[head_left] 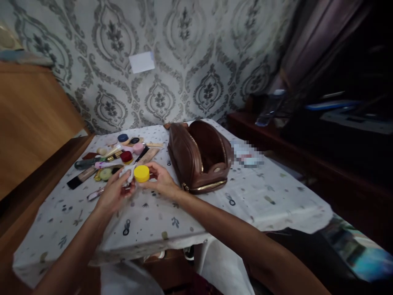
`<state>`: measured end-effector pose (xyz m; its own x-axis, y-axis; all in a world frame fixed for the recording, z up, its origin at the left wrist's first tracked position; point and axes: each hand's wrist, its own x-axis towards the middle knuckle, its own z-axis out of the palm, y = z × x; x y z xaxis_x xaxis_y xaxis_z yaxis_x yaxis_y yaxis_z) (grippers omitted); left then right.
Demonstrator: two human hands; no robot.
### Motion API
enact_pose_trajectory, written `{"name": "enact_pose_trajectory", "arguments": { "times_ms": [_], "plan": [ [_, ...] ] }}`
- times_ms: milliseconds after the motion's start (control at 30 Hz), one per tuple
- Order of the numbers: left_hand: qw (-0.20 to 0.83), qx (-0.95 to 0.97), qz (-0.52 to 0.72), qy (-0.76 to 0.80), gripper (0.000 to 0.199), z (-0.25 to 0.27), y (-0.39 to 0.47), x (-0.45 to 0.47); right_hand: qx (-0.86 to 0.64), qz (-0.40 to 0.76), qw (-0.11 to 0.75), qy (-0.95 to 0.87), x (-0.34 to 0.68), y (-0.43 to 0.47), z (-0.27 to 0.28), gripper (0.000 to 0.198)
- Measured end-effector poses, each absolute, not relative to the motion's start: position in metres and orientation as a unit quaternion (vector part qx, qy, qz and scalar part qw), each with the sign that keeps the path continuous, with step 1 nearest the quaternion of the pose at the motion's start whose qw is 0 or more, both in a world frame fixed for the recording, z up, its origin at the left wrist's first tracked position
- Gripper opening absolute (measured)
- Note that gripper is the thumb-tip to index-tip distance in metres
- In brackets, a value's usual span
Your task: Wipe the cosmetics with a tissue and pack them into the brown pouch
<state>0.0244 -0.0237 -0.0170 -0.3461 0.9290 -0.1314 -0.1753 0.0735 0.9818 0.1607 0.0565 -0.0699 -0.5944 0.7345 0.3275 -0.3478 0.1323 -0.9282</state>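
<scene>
My right hand (159, 178) is closed around a small round jar with a yellow lid (141, 173), held just above the tabletop. Against its left side, my left hand (115, 190) grips a crumpled white wipe or tissue (128, 173). Behind both hands lies a spread of cosmetics, among them a dark red jar (126, 157), a pink-capped jar (138, 148), a blue-lidded jar (123, 138) and a tube with a black cap (80, 178). A brown leather toiletry bag (187, 157) stands unzipped to the right of my right hand.
A patterned white cloth (260, 205) covers the table. A wooden cabinet (33, 110) borders the left, and a papered wall (184, 61) rises behind. Right of the bag lies a pixelated item (248, 154); a clear plastic bottle (270, 107) rests on a dark ledge beyond.
</scene>
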Motion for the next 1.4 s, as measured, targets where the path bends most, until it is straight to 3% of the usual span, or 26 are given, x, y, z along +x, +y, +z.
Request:
{"name": "enact_pose_trajectory", "arguments": {
  "times_ms": [167, 267, 400, 567, 733, 933, 1233, 1400],
  "plan": [
    [0.448, 0.352, 0.591, 0.571, 0.047, -0.009, -0.03, 0.041, -0.164, 0.556, 0.491, -0.65, 0.197, 0.035, -0.034, 0.05],
    [0.406, 0.48, 0.532, 0.567, 0.034, -0.004, -0.032, 0.061, -0.157, 0.502, 0.534, -0.661, 0.236, 0.025, -0.002, 0.043],
    [0.228, 0.755, 0.377, 0.487, 0.017, 0.011, -0.031, 0.108, -0.221, 0.419, 0.574, -0.668, 0.289, 0.035, 0.044, 0.045],
    [0.04, 0.889, 0.283, 0.358, 0.02, 0.011, -0.015, 0.168, -0.295, 0.366, 0.553, -0.688, 0.33, 0.065, 0.066, 0.046],
    [-0.04, 0.904, 0.22, 0.364, 0.019, -0.012, -0.009, 0.191, -0.31, 0.355, 0.485, -0.736, 0.345, 0.083, 0.055, 0.042],
    [-0.129, 0.917, 0.191, 0.326, 0.023, -0.027, -0.014, 0.188, -0.382, 0.233, 0.354, -0.821, 0.354, 0.088, 0.058, 0.035],
    [-0.158, 0.905, 0.233, 0.32, 0.025, -0.034, -0.011, 0.191, -0.403, 0.13, 0.218, -0.88, 0.358, 0.09, 0.076, 0.03],
    [-0.166, 0.901, 0.241, 0.32, 0.029, -0.04, -0.011, 0.188, -0.422, 0.09, 0.057, -0.9, 0.345, 0.082, 0.073, 0.026]
  ]
}}
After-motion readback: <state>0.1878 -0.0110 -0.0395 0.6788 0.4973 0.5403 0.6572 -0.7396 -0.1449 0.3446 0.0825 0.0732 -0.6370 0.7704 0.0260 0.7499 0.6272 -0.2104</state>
